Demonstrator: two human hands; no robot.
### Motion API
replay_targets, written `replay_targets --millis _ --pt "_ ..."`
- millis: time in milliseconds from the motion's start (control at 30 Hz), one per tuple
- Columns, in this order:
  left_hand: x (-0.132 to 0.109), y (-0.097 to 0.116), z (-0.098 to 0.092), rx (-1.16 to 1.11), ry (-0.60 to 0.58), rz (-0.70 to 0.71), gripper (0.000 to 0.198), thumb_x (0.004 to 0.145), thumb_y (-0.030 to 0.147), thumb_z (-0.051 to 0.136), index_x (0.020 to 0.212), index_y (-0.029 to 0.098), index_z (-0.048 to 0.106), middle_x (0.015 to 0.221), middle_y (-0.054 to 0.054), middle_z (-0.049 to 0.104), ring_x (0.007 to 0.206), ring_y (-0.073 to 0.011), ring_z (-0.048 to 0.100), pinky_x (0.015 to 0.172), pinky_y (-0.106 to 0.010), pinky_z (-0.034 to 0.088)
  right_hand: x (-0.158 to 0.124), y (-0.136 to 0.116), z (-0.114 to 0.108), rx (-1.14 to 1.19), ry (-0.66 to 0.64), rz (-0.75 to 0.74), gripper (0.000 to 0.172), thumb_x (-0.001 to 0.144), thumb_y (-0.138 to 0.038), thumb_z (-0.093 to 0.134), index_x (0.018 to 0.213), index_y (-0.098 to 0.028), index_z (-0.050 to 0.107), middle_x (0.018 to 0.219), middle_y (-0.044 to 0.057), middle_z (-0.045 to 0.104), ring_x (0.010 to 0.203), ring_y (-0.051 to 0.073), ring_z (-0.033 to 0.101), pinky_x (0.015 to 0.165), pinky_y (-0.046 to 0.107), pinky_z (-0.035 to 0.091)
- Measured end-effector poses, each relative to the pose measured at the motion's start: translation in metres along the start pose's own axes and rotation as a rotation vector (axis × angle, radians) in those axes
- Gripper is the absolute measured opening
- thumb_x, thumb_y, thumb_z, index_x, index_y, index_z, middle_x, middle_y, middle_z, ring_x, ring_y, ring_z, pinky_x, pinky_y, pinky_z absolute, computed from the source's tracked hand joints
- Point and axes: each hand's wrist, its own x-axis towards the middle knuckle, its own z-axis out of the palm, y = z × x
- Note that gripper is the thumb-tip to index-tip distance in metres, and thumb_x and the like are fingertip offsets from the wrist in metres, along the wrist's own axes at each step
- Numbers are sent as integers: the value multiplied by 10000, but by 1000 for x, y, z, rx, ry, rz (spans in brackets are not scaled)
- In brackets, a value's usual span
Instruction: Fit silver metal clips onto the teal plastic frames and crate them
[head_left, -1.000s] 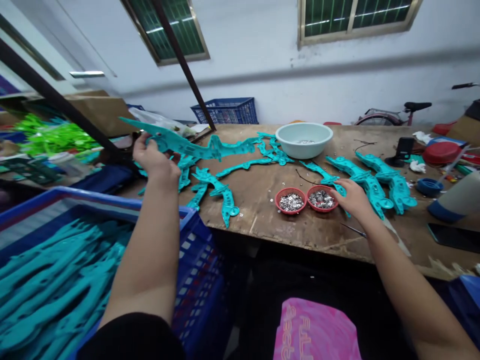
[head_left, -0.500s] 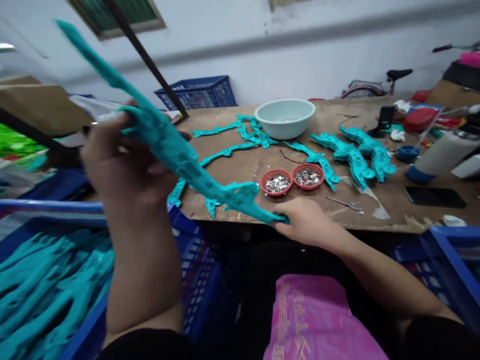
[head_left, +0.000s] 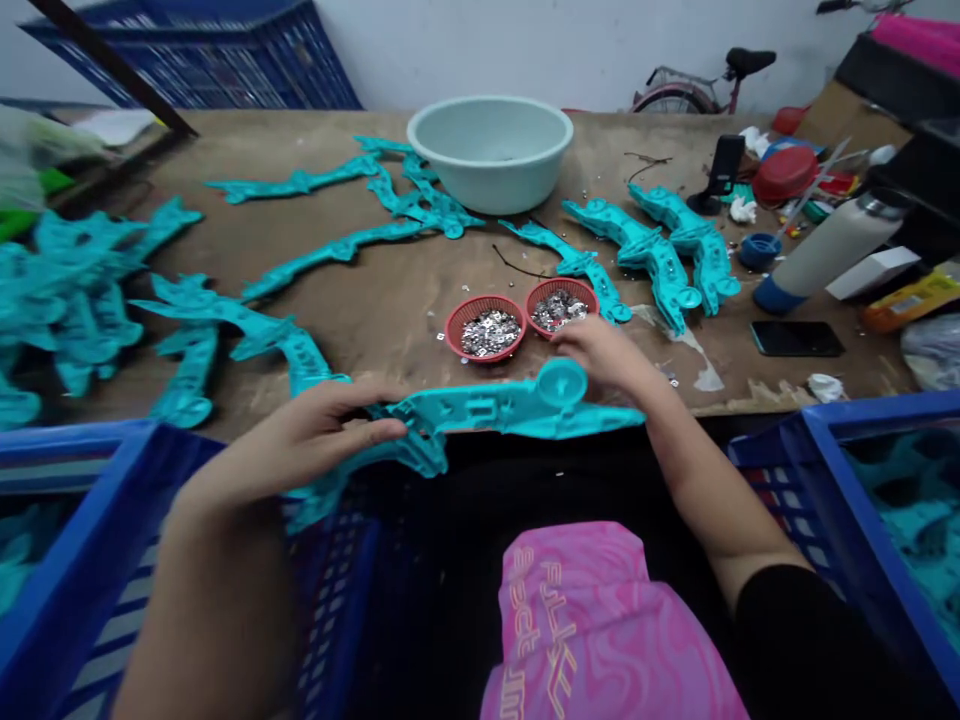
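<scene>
One long teal part (head_left: 487, 408): in the head view you hold it roughly level at the near edge of the table (head_left: 360, 310), its round disc upward and its right tip in front of your right wrist.
Left hand (head_left: 300, 435): clamped on the teal part, well to the left of the disc; more teal plastic hangs below your fingers, and you cannot tell whether it is the same piece.
Right hand (head_left: 607, 355): apart from the left, with your fingers at the near side of the right red basket (head_left: 559, 288); whether they pinch anything, you cannot tell.
Left red basket (head_left: 487, 305): just beside the right one, before you, with small metal pieces (head_left: 491, 333) in both.
Pale basin (head_left: 502, 185): behind the baskets, beside some slim teal pieces (head_left: 442, 212).
Bent teal pieces (head_left: 649, 250): two lie right of the baskets; a heap (head_left: 67, 270) sits far to your left.
Blue crates (head_left: 832, 440): one stands at each side of you.
Bottle (head_left: 832, 250): tilted, on your right, near a phone (head_left: 799, 338).
</scene>
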Motion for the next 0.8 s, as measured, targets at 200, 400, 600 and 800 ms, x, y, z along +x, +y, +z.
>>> replay_targets --millis 200,400,600,800 --pt "42 -45 24 181 -210 -76 482 988 675 732 1295 328 864 1206 -81 877 1044 -359 843 932 -457 705 85 58 -16 -385 -45 89 271 1056 -312 711 1224 -214 900 1250 133 856 1178 321 740 1061 427 538" --pt "70 -34 75 454 99 91 460 1142 462 532 1500 274 750 1501 -128 762 1340 -375 747 1127 -550 632 111 46 9 -550 -176 146 194 1018 -214 701 1081 -162 877 1174 198 840 1139 355 739 965 408 536" --pt "55 -34 129 613 125 313 434 1150 420 594 1532 261 727 1608 -120 702 1549 -373 607 1247 -579 551 105 47 -5 -347 -13 213 240 1024 -159 623 1133 -130 835 1172 183 833 1083 320 747 953 397 541" --pt "47 -26 169 713 189 203 590 1127 491 629 1668 257 616 1706 -137 614 1627 -425 528 1227 -633 516 83 43 -10 7 140 159 221 857 -108 679 1004 -155 838 940 59 822 840 203 717 827 306 556"
